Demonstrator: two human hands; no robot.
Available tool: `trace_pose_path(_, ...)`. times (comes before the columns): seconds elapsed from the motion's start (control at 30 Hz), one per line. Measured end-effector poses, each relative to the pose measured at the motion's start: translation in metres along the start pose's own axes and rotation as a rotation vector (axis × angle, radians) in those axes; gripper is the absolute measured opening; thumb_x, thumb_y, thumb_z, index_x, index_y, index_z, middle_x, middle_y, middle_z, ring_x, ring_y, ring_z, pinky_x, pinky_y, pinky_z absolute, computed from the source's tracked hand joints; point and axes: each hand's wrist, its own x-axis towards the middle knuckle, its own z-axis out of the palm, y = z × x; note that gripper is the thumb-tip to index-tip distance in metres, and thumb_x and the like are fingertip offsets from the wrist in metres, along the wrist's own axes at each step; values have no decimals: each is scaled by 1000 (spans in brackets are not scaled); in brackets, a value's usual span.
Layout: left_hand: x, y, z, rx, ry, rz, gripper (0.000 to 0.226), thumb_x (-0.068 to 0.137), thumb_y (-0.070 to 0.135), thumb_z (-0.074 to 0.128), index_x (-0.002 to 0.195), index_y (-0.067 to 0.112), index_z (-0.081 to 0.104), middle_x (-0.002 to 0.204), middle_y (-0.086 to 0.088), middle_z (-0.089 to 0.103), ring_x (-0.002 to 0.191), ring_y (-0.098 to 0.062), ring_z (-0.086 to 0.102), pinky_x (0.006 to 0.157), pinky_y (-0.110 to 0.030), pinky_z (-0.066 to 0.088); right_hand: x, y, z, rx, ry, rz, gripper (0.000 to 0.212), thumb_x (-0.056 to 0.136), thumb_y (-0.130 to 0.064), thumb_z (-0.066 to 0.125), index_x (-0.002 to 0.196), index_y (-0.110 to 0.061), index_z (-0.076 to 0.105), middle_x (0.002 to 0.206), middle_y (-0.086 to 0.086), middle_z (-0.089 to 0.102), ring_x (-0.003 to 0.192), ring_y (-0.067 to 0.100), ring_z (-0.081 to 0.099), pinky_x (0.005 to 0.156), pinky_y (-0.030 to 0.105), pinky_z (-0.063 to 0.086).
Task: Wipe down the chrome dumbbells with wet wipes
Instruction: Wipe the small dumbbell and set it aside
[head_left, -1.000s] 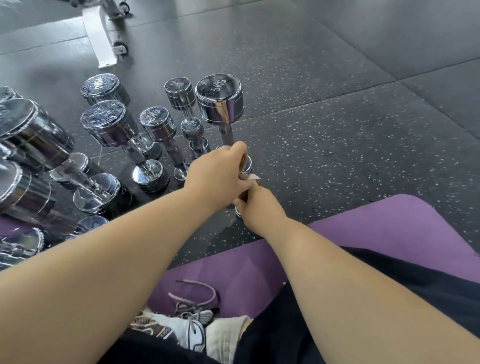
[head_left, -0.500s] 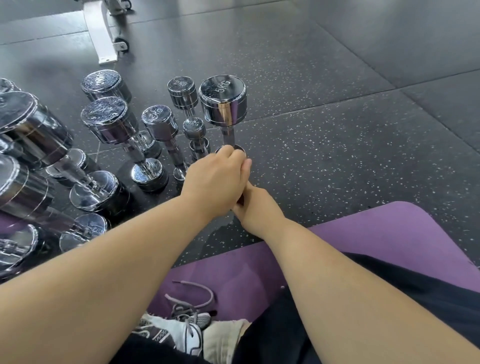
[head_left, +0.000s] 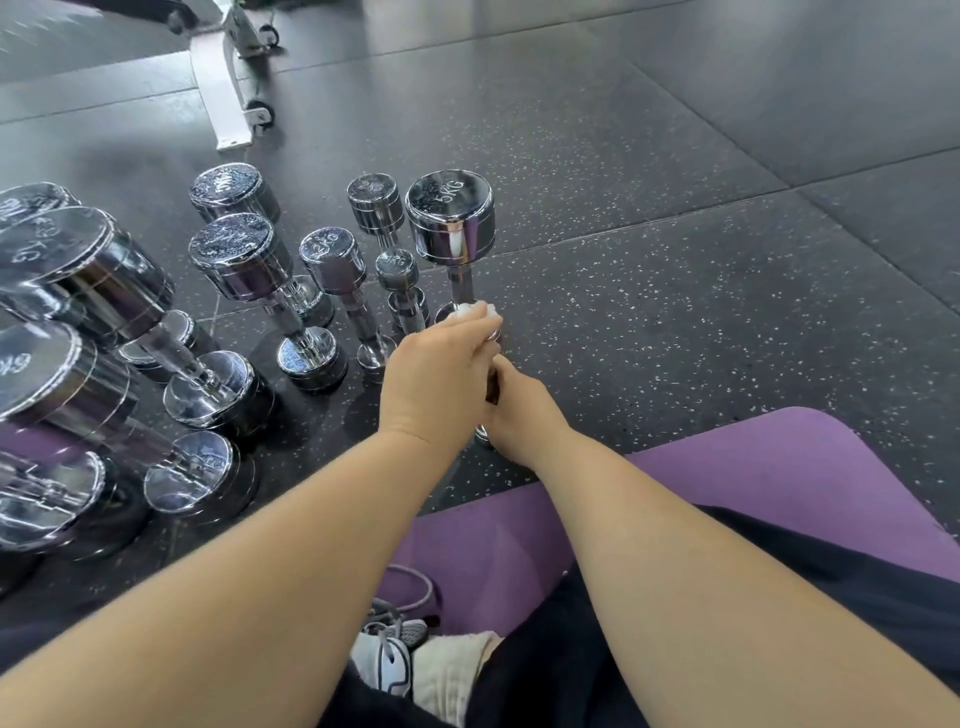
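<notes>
A small chrome dumbbell (head_left: 490, 391) is held between my two hands, mostly hidden by them; only a dark strip and a chrome end (head_left: 483, 435) show. My right hand (head_left: 524, 415) grips its lower part. My left hand (head_left: 436, 382) covers its upper end and holds a white wet wipe (head_left: 477, 312), which peeks out above the fingers. Just behind stands an upright chrome dumbbell marked 5KG (head_left: 450, 223).
Several chrome dumbbells of different sizes (head_left: 244, 265) stand and lie on the black rubber floor (head_left: 675, 322) to the left. I sit on a purple mat (head_left: 753, 467). A white wheeled frame (head_left: 228, 88) stands at the far left.
My left hand has rubbed over the small dumbbell's upper end, and the wipe now shows above its fingers. My right hand keeps its grip in the same place.
</notes>
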Motion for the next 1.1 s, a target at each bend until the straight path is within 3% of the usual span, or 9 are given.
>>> trace_pose_path(0.07, 0, 9, -2, -146, 58, -234, 21, 93, 17, 63, 109, 22, 74, 121, 6, 69, 113, -16, 62, 99, -27, 44, 1, -2, 0, 22, 14, 28, 23, 93, -25, 59, 111, -15, 49, 104, 7, 68, 99, 30, 61, 84, 38, 49)
trace_pose_path(0.13, 2, 14, -3, -276, 93, -350, 21, 90, 15, 64, 105, 22, 77, 106, 6, 73, 99, -11, 65, 92, -20, 47, 1, -2, -1, 86, 66, 72, 29, 92, -27, 61, 117, -16, 50, 111, 7, 68, 105, 30, 61, 88, 38, 49)
trace_pose_path(0.27, 17, 22, -4, -369, 31, -329, 23, 91, 12, 59, 84, 28, 74, 63, 22, 57, 57, 4, 52, 57, -7, 40, 8, 0, -26, 112, 231, 96, 23, 93, -14, 56, 115, -13, 50, 100, 4, 60, 102, 31, 58, 76, 31, 41)
trace_pose_path(0.43, 55, 27, 3, -512, 48, -403, 24, 93, 12, 48, 87, 28, 65, 69, 12, 53, 53, -4, 43, 42, -10, 32, 36, -2, -95, 196, 394, 89, 26, 95, -24, 60, 117, -16, 50, 104, 1, 55, 92, 21, 49, 82, 27, 35)
trace_pose_path(0.63, 54, 30, 31, -470, -154, -365, 28, 86, 9, 47, 75, 25, 66, 59, 11, 57, 47, -2, 46, 45, -15, 36, 48, 37, -102, 201, 404, 234, 33, 96, -24, 61, 126, -17, 50, 116, 3, 58, 109, 26, 56, 86, 29, 37)
trace_pose_path(0.77, 50, 22, 41, -469, -182, -426, 27, 86, 8, 47, 75, 24, 66, 53, 13, 55, 50, -4, 46, 44, -16, 36, 47, 54, -85, 179, 396, 275, 25, 95, -22, 60, 118, -17, 52, 104, 0, 54, 98, 23, 53, 85, 29, 37)
trace_pose_path(0.83, 46, 17, 37, -488, -185, -465, 27, 87, 7, 46, 76, 22, 66, 48, 14, 52, 47, -3, 44, 44, -15, 34, 47, 53, -80, 162, 391, 275, 23, 96, -23, 59, 117, -16, 52, 101, 0, 53, 93, 21, 49, 83, 29, 36)
trace_pose_path(1.0, 39, 7, 14, -492, -106, -463, 21, 89, 14, 49, 80, 22, 66, 64, 9, 57, 57, -7, 47, 53, -19, 39, 41, 46, -80, 130, 384, 309, 30, 96, -28, 59, 122, -17, 48, 106, 3, 56, 93, 24, 51, 80, 30, 38)
trace_pose_path(1.1, 40, 6, -4, -470, -27, -419, 15, 90, 21, 53, 84, 27, 65, 64, 15, 56, 57, -5, 48, 53, -19, 37, 30, 47, -82, 63, 391, 539, 38, 89, -29, 69, 115, -4, 56, 99, 7, 62, 97, 29, 63, 78, 33, 49)
